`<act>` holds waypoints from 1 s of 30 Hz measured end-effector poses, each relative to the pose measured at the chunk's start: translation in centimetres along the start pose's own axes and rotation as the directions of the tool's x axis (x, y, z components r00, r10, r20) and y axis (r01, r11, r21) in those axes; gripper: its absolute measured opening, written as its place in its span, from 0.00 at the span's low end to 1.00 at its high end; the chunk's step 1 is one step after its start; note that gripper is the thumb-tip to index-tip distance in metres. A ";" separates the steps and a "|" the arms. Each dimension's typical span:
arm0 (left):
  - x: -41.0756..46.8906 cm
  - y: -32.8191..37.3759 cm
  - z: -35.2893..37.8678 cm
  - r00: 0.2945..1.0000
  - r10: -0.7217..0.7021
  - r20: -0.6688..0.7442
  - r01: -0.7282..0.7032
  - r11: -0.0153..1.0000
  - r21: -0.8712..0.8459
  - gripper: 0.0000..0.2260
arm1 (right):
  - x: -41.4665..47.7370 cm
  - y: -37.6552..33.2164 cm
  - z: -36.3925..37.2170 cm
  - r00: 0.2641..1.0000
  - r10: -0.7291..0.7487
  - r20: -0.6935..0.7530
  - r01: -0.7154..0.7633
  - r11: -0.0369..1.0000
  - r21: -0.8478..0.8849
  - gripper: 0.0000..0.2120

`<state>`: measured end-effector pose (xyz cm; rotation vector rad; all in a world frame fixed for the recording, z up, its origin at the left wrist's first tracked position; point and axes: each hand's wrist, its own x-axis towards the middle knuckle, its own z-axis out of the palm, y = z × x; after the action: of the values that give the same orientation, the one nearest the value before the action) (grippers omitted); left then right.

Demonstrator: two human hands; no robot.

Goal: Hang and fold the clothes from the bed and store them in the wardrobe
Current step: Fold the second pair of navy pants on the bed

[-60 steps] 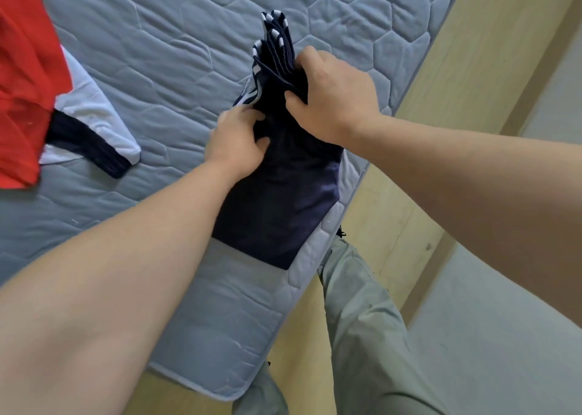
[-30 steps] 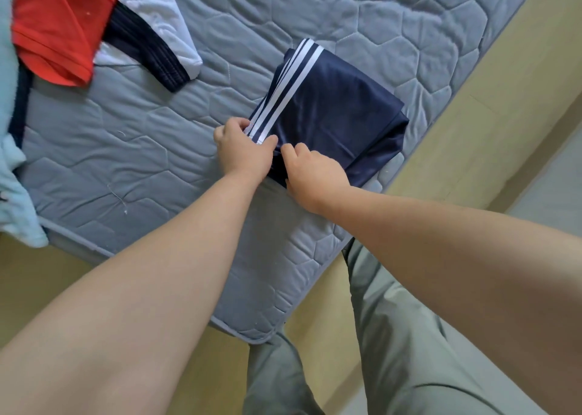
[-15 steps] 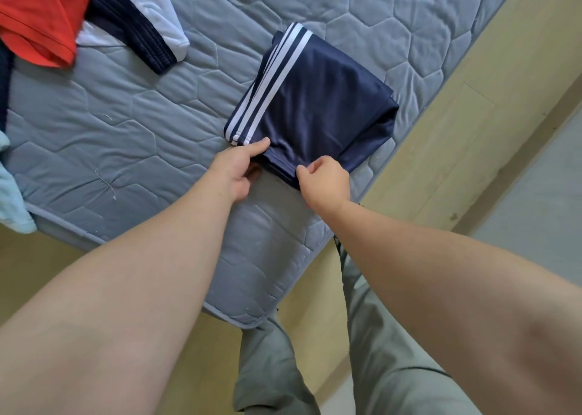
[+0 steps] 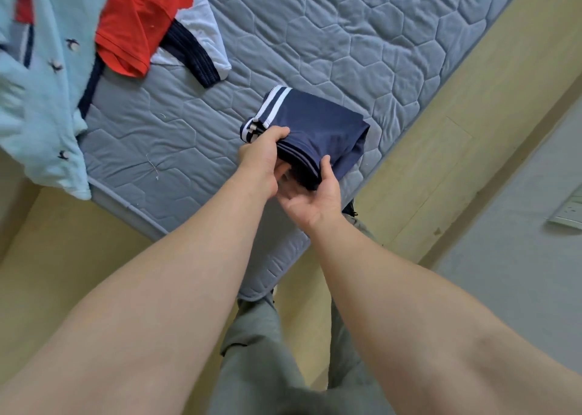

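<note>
Holding folded navy shorts (image 4: 315, 121) near the bed's (image 4: 378, 52) right edge: left hand (image 4: 263, 156) clamps the striped near corner, right hand (image 4: 316, 202) cups under the other, thumb on top; bundle extends away from both.

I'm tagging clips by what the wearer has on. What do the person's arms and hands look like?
Both forearms are bare as far as the view shows, with no sleeves. The left hand and right hand carry no gloves, rings, watch or bands that I can see. Below them, grey-green trousers show.
</note>
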<state>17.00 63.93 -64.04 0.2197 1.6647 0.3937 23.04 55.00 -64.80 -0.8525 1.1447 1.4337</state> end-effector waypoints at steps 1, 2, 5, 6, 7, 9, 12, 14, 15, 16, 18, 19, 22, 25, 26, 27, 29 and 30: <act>-1.5 0.4 -0.6 1.000 0.007 -0.012 -0.008 1.000 -0.023 0.09 | -1.2 0.2 0.7 0.998 -0.055 -0.038 0.054 0.998 -0.014 0.29; -3.1 0.6 -1.3 0.999 0.012 -0.035 -0.014 0.999 -0.050 0.09 | -2.6 0.4 1.3 0.993 -0.097 -0.068 0.095 0.995 -0.039 0.26; -7.7 1.0 -3.8 0.988 -0.010 -0.156 -0.014 0.988 -0.154 0.10 | -7.3 1.2 3.1 0.980 -0.151 -0.128 0.124 0.973 -0.196 0.19; -9.3 1.1 -4.9 0.978 -0.021 -0.210 -0.020 0.981 -0.195 0.11 | -8.9 1.8 3.8 0.979 -0.152 -0.136 0.109 0.953 -0.281 0.18; -10.8 1.2 -5.9 0.965 -0.039 -0.259 -0.027 0.969 -0.246 0.12 | -10.4 2.5 4.5 0.977 -0.150 -0.148 0.088 0.928 -0.361 0.18; -14.3 1.3 -8.2 0.944 -0.087 -0.317 -0.038 0.929 -0.369 0.13 | -13.7 4.4 5.8 0.975 -0.132 -0.181 0.021 0.860 -0.510 0.18; -19.5 1.3 -12.0 0.929 -0.153 -0.337 -0.067 0.825 -0.560 0.12 | -18.7 8.2 7.0 0.973 -0.105 -0.203 -0.065 0.725 -0.686 0.17; -22.9 1.2 -14.8 0.926 -0.169 -0.338 -0.081 0.785 -0.614 0.09 | -21.5 11.1 7.3 0.975 -0.086 -0.204 -0.111 0.608 -0.786 0.17; -24.4 0.9 -16.4 0.926 -0.164 -0.341 -0.096 0.770 -0.630 0.08 | -22.7 12.7 7.3 0.977 -0.087 -0.194 -0.116 0.544 -0.831 0.17; -25.8 0.5 -18.1 0.924 -0.153 -0.351 -0.121 0.754 -0.646 0.07 | -23.9 14.5 7.0 0.978 -0.097 -0.185 -0.116 0.485 -0.867 0.16; -28.7 -0.6 -21.7 0.920 -0.133 -0.367 -0.169 0.712 -0.682 0.06 | -25.8 18.6 6.1 0.983 -0.117 -0.139 -0.087 0.372 -0.924 0.15; -29.9 -1.3 -23.8 0.917 -0.132 -0.376 -0.191 0.682 -0.706 0.06 | -26.8 20.8 5.4 0.989 -0.118 -0.089 -0.048 0.311 -0.949 0.16; -33.9 -4.3 -30.6 0.916 -0.141 -0.375 -0.231 0.579 -0.782 0.06 | -29.4 28.1 2.2 0.987 -0.162 0.012 0.033 0.125 -0.992 0.16; -37.6 -8.3 -38.6 0.954 -0.071 -0.293 -0.240 0.410 -0.880 0.05 | -31.7 36.0 -2.3 0.986 -0.111 0.122 0.116 -0.055 -0.992 0.14; -38.6 -9.8 -41.4 0.954 -0.050 -0.296 -0.263 0.337 -0.904 0.12 | -32.4 38.6 -3.9 0.988 -0.059 0.145 0.138 -0.100 -0.985 0.14; -39.8 -11.2 -44.1 0.953 -0.029 -0.300 -0.281 0.278 -0.919 0.16 | -33.1 41.2 -5.5 0.987 -0.012 0.162 0.159 -0.122 -0.980 0.13; -42.4 -13.8 -49.1 0.949 -0.038 -0.313 -0.304 0.158 -0.939 0.11 | -34.8 45.9 -8.2 0.985 0.015 0.172 0.172 -0.147 -0.974 0.13; -43.7 -15.0 -51.3 0.942 -0.069 -0.329 -0.322 0.091 -0.942 0.06 | -35.7 48.2 -9.5 0.984 0.030 0.173 0.176 -0.160 -0.971 0.14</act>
<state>-26.54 27.46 -24.73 -0.8195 1.2609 1.7256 -18.48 36.53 -24.54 -1.7933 -0.5885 2.1574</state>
